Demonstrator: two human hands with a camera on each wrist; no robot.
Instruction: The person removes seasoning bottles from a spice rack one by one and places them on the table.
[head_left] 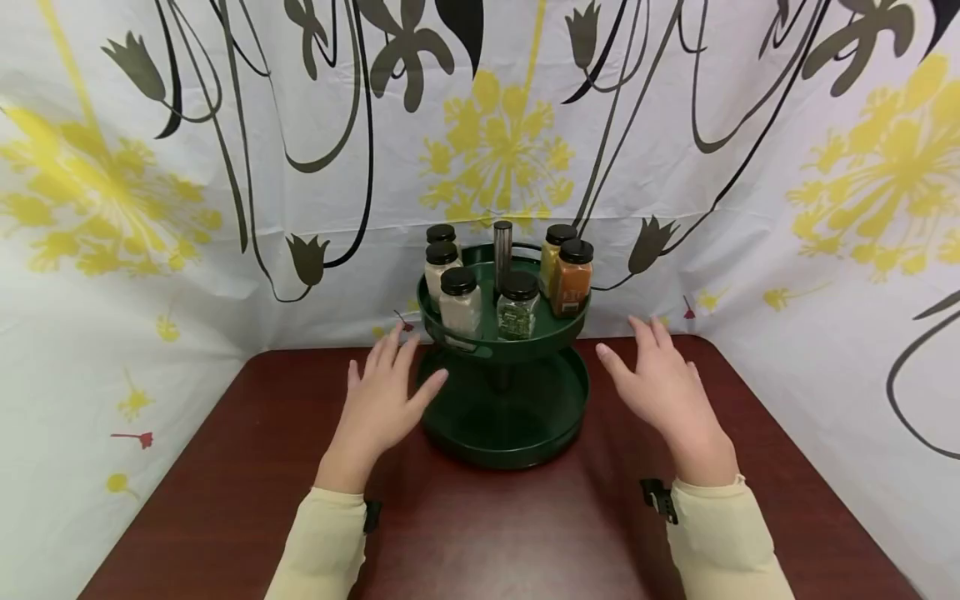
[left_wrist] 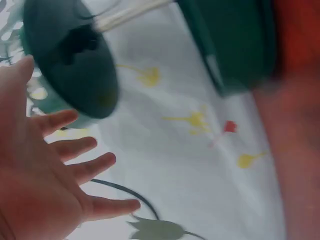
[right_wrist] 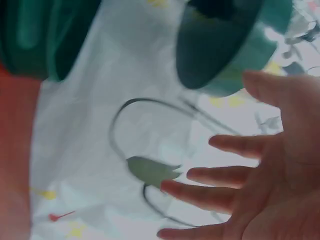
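The left arm [head_left: 318,542] and right arm [head_left: 727,542] reach forward, apart. The left grip [head_left: 381,407] spreads its fingers [left_wrist: 95,166], thumb [head_left: 430,392] angled inward; the right grip [head_left: 667,390] has fingers extended, thumb likewise inward.

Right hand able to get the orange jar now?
Likely yes: the right hand is open and empty, the orange jar stands on that side of the upper tray, and only the rim intervenes.

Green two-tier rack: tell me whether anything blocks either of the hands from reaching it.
Nothing visible stands between the left hand or the right hand and the green rack; the jars stand inside its upper tier, out of the way.
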